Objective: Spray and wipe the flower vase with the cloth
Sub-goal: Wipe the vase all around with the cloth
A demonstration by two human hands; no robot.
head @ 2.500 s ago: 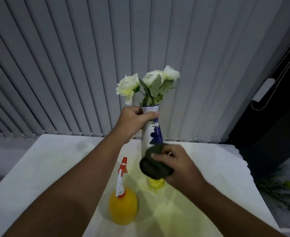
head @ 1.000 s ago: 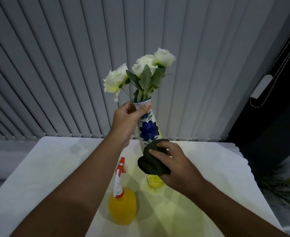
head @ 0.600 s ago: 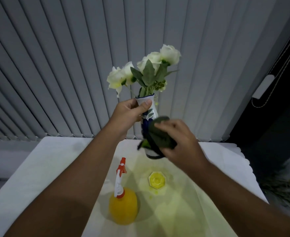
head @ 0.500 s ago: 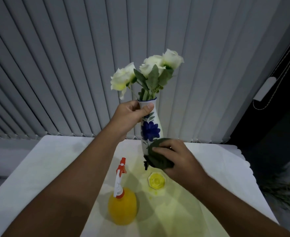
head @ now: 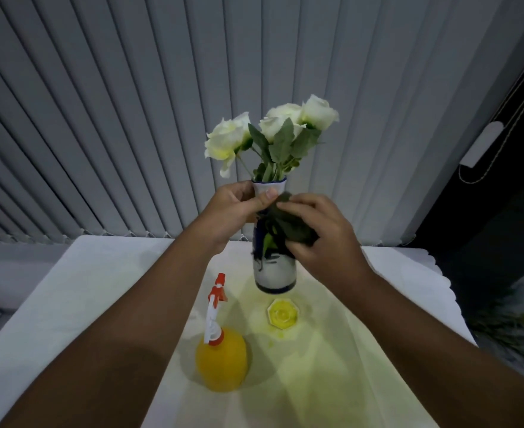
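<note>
White cloth covers our table [head: 78,288], whose near edge is cut off by our arms. We hold the vase [head: 274,273] lifted above the table's middle, upright, white roses [head: 273,128] in its mouth. Our left hand [head: 234,208] is clamped round its neck. Our right hand [head: 322,236] presses the dark cloth [head: 288,225] against its upper body, hiding the painted pattern. Toward the near edge stands the orange spray bottle [head: 220,359]; beside it lies a small yellow dish [head: 283,314], hard to make out.

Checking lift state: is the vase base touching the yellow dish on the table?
Apart. In the head view the vase hangs in the left hand, its blue-rimmed base clear of the yellow dish, with bare tablecloth between them.
</note>
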